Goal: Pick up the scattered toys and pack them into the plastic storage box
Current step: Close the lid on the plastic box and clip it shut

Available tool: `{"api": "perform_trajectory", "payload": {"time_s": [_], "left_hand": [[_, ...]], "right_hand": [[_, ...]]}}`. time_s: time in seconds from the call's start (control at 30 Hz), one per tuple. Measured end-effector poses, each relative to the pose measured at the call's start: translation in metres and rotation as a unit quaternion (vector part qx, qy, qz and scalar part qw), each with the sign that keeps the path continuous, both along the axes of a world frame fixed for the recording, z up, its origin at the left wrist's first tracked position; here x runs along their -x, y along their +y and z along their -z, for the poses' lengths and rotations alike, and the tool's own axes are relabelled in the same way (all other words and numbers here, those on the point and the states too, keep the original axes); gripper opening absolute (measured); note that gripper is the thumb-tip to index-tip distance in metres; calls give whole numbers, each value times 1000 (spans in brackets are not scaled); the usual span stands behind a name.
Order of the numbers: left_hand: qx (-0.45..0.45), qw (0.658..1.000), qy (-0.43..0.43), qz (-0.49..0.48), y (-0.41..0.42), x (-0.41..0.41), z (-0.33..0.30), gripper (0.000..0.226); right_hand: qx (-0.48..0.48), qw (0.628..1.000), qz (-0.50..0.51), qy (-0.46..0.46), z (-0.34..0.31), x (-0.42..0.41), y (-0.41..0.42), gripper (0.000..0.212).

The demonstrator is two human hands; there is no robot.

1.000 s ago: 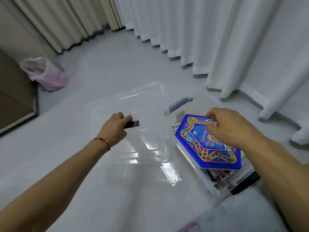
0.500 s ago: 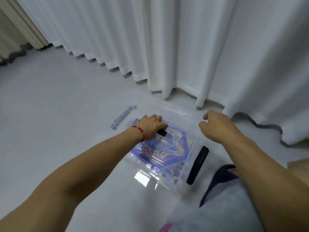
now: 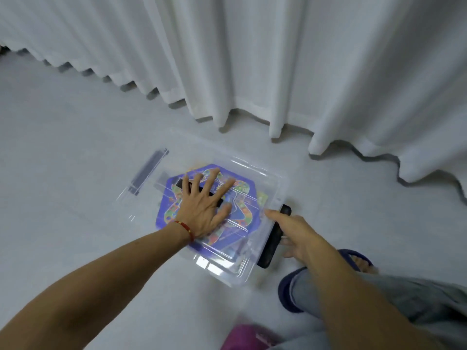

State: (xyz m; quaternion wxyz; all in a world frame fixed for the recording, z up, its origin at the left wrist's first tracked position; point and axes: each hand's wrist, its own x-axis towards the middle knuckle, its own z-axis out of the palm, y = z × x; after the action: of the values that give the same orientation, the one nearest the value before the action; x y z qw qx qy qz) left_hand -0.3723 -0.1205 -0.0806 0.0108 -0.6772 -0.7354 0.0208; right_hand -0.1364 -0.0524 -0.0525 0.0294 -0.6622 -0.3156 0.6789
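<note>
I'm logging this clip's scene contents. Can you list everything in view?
storage box: 1, clear plastic, on the floor, lid on
lid: 1, clear, on top of the box
game board: 1, blue with a colourful track, inside, under the lid
latches: 2, black, right side; greyish, left side
curtain: white, behind the box
floor: pale grey
pink object: 1, bottom edge, blurred
slipper: dark blue
left hand: flat on the lid, red wrist cord
right hand: at the black latch

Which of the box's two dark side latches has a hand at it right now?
The black latch on the box's right side: the right hand is at it. The greyish latch on the far left side stands untouched, away from both hands.
</note>
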Motion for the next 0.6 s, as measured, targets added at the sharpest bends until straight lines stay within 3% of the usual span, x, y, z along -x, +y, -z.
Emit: {"api": "perform_trajectory", "payload": {"time_s": [0.13,0.3,0.43,0.5,0.6], "left_hand": [[4,1000,-13,-9,0,1,2,62],[9,1000,-11,-18,2,-1,4,63],[3,1000,-17,-18,2,1,5,62],[-2,1000,-18,-15,1,-1,2,62],[-29,996,-81,-19,7,13,-5,62]], "right_hand": [[-43,999,-6,11,4,2,1,51],[-205,945,-187,-171,-6,25,-5,45],[-248,903,-239,-258,-16,39,-4,37],[-251,901,-216,-281,-14,45,-9,42],[-231,918,-189,-259,-6,52,-24,81]]}}
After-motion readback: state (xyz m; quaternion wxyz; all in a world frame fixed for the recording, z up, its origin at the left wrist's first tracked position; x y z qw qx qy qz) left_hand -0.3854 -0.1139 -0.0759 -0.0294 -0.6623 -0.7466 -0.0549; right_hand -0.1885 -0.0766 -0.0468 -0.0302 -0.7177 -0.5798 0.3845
